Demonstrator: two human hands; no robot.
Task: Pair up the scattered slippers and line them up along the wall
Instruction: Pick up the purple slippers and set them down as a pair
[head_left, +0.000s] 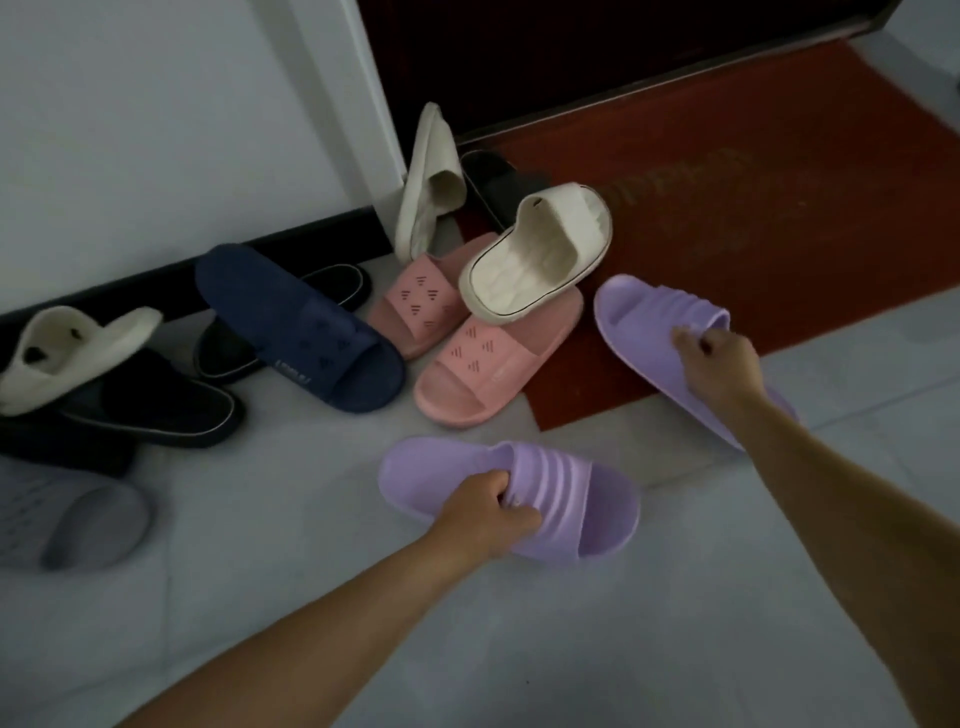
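Tile floor (311, 597), arms out: L hand (488, 512) grips near purple slipper (597, 493); R hand (719, 364) grips far purple slipper (639, 317).

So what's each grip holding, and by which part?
Left grip holds the near purple slipper by its strap; right grip holds the far purple slipper by its strap.

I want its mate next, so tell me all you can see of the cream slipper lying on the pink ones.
The cream slipper is a thick, foam-like slide with a wide strap and a dimpled footbed. It lies sole down but tilted, heel on the two pink slippers, toe over the red doormat.
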